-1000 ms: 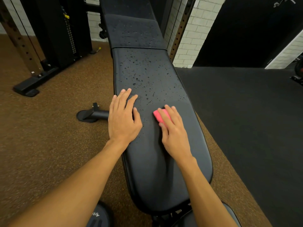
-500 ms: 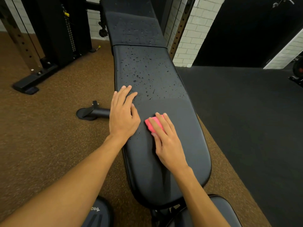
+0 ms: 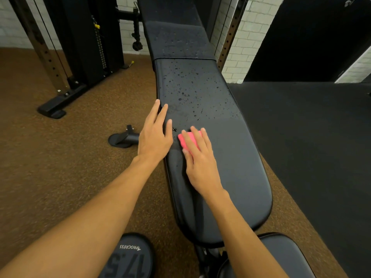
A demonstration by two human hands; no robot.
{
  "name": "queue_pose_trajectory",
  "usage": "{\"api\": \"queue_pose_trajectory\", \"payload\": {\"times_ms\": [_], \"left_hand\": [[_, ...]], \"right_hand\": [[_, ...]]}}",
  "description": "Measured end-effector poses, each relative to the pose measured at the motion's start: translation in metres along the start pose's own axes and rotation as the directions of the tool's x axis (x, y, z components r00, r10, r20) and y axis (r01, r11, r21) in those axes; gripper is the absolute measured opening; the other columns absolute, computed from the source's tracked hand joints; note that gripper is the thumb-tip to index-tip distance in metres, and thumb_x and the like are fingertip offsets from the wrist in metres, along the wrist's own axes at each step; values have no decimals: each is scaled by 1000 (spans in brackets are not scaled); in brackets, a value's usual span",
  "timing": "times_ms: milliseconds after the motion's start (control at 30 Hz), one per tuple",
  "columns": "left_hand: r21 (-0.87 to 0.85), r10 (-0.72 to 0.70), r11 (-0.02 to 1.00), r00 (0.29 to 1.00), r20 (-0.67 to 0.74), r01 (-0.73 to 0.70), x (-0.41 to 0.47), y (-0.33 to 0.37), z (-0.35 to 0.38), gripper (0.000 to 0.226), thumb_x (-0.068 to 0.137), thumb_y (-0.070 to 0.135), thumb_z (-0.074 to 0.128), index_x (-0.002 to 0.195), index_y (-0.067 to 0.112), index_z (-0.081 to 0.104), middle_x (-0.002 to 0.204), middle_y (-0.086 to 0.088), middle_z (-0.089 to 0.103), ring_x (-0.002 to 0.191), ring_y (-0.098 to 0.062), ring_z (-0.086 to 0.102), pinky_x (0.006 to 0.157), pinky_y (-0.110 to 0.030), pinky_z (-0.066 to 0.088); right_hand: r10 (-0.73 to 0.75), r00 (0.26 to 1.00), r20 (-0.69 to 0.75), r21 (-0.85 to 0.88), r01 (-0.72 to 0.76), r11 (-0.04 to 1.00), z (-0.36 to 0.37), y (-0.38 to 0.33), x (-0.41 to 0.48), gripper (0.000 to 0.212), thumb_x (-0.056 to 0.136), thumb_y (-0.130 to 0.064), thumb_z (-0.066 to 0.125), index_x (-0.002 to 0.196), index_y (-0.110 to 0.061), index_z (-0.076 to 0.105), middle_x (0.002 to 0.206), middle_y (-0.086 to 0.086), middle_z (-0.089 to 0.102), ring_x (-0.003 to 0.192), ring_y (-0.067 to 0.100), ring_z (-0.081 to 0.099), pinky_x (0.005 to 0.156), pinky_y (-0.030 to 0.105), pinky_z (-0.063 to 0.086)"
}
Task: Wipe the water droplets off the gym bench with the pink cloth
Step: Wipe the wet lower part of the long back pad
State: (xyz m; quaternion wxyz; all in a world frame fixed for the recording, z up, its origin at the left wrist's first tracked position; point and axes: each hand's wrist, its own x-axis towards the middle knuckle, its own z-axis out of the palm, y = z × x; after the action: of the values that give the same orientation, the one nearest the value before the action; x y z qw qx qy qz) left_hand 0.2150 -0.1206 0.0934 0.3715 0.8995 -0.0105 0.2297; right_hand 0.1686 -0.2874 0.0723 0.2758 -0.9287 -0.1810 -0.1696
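Right hand (image 3: 200,167) presses the pink cloth (image 3: 190,138) flat on the gym bench (image 3: 236,157); left hand (image 3: 153,135) rests spread at its left edge.

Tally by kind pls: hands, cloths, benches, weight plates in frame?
Hands: 2 (left hand, right hand)
Pink cloth: 1
Gym bench: 1
Weight plate: 1
Total: 5
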Motion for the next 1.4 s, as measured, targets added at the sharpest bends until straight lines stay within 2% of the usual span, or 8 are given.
{"api": "queue_pose_trajectory", "payload": {"times_ms": [133, 333, 567, 733, 967, 1133, 1233, 1400], "left_hand": [[-41, 1, 999, 1000, 21, 0, -4, -8, -1, 53, 114, 36, 47, 165, 22, 39, 177, 10, 18, 159, -13, 29, 119, -25, 27], [-158, -79, 984, 997, 14, 80, -7, -5, -2, 52, 110, 34, 57, 160, 22, 48, 173, 4, 31, 151, -20, 46, 125, -39, 38], [-204, -111, 972, 994, 15, 112, -7, -8, 0, 49, 109, 33, 61, 157, 24, 53, 170, -1, 36, 148, -21, 50, 125, -26, 34], [-230, -110, 967, 994, 17, 111, -6, -13, 1, 50, 108, 35, 62, 156, 28, 53, 169, 2, 38, 121, -43, 66, 106, -48, 56], [-274, -124, 954, 992, 14, 123, -9, -18, 2, 52, 109, 41, 58, 159, 36, 48, 168, -2, 41, 152, -11, 42, 114, -41, 51], [-302, -153, 940, 987, 41, 158, -8, -17, -2, 51, 108, 38, 60, 158, 36, 50, 162, 2, 51, 138, -19, 60, 88, 6, 38], [-321, -176, 931, 984, 30, 176, -8, -11, -8, 51, 107, 33, 63, 157, 29, 52, 151, 5, 60, 113, 26, 54, 84, 10, 32], [-360, -222, 909, 975, 3, 208, -9, -12, -8, 48, 106, 32, 64, 153, 32, 57, 146, 7, 65, 134, 0, 57, 116, -25, 46]], "right_hand": [[-105, 993, 44, -63, 108, 992, -14, 14, -47, 50, 114, -17, 51, 163, -22, 43, 174, -1, 31, 166, 21, 13, 134, 41, 22], [143, 987, -71, -31, -146, 989, -6, 13, -19, 48, 115, -19, 46, 163, -23, 45, 173, 2, 33, 166, 24, 13, 132, 48, 26], [-172, 983, 71, -78, 177, 981, -10, 12, -44, 50, 113, -12, 53, 162, -19, 47, 173, 2, 34, 166, 23, 15, 134, 41, 21], [111, 992, -68, -50, -114, 992, -13, 25, -20, 48, 114, -19, 48, 162, -24, 46, 173, 1, 34, 165, 23, 17, 133, 36, 22], [51, 997, -66, -46, -54, 998, 7, -5, 27, 48, 114, -16, 47, 162, -20, 46, 171, 9, 35, 164, 33, 17, 133, 44, 24], [-70, 997, 19, -81, 71, 994, -14, 15, -9, 48, 114, -18, 49, 162, -24, 46, 172, -2, 34, 165, 20, 16, 132, 26, 15], [99, 994, -54, -66, -103, 993, -15, 20, 10, 48, 114, -19, 46, 162, -23, 46, 172, 2, 35, 165, 23, 16, 133, 37, 22], [52, 997, -61, -47, -55, 997, 6, -4, 40, 48, 114, -17, 44, 162, -20, 45, 171, 9, 35, 164, 34, 16, 130, 51, 29]]}}
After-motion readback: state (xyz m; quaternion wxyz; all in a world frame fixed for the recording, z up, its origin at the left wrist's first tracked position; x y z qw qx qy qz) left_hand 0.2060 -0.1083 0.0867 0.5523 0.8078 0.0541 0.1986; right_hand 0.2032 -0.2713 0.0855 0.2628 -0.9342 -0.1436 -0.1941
